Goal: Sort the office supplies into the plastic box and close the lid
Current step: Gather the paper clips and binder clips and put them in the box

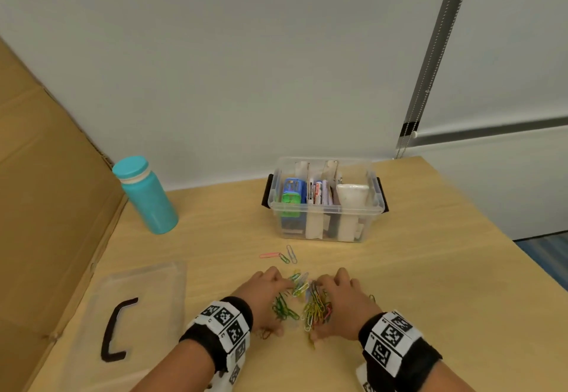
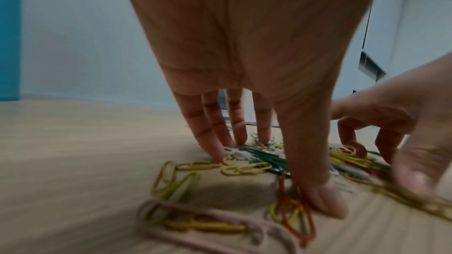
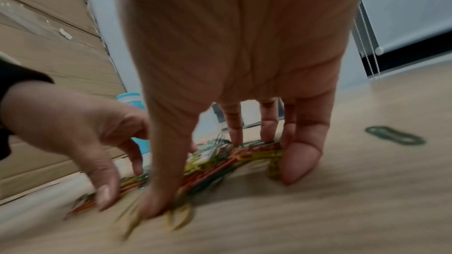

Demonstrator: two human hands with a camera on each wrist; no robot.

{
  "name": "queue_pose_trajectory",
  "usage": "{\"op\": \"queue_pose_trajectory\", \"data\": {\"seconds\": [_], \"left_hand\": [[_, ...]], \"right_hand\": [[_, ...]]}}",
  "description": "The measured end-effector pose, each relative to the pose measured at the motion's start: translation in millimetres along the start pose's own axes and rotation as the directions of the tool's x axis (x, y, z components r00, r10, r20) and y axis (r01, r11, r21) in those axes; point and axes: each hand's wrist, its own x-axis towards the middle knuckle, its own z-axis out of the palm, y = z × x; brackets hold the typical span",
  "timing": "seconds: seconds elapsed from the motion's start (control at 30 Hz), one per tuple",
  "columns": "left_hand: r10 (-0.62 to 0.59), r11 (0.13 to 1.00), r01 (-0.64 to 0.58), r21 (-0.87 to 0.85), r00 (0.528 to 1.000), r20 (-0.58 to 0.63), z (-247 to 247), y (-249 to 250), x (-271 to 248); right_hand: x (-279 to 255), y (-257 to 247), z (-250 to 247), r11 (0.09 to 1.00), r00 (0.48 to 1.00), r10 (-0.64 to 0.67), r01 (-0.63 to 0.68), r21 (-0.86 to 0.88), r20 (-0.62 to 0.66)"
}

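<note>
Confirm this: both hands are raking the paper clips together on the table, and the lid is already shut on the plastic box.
Wrong on the lid. In the head view the lid lies flat on the table, apart from the open plastic box. The left hand and right hand are gathering the paper clips.

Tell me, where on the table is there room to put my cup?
Bare wood lies right of the plastic box, and between the teal bottle and the box. It is crowded in front, where both hands corral the paper clips, and left, where the lid lies.
</note>
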Motion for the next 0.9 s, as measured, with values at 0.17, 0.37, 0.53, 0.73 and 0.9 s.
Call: {"op": "queue_pose_trajectory", "data": {"seconds": [0.17,0.37,0.53,0.73,0.9], "left_hand": [[0.073,0.997,-0.071,0.042,0.996,-0.049,-2.3,3.5,7.8],[0.106,0.994,-0.103,0.047,0.992,-0.074,-0.1,4.5,11.0],[0.103,0.991,-0.096,0.091,0.992,-0.074,-1.2,4.5,13.1],[0.084,0.996,-0.082,0.026,0.993,-0.089,-6.9,-4.6,17.2],[0.041,0.978,-0.084,-0.19,0.974,-0.223,-11.5,-23.2,12.6]], "right_hand": [[0.7,-20.5,0.2,0.998,1.0,0.027,-0.026,0.052,-0.006],[6.3,-22.8,6.6,0.998,0.996,0.051,-0.047,0.051,-0.076],[9.8,-20.2,6.3,0.993,0.987,0.048,-0.031,0.115,-0.153],[12.0,-7.5,-2.1,0.97,0.954,0.083,-0.01,0.243,-0.289],[-4.0,-0.5,-30.0,0.849,0.929,0.132,0.075,0.524,-0.346]]}}
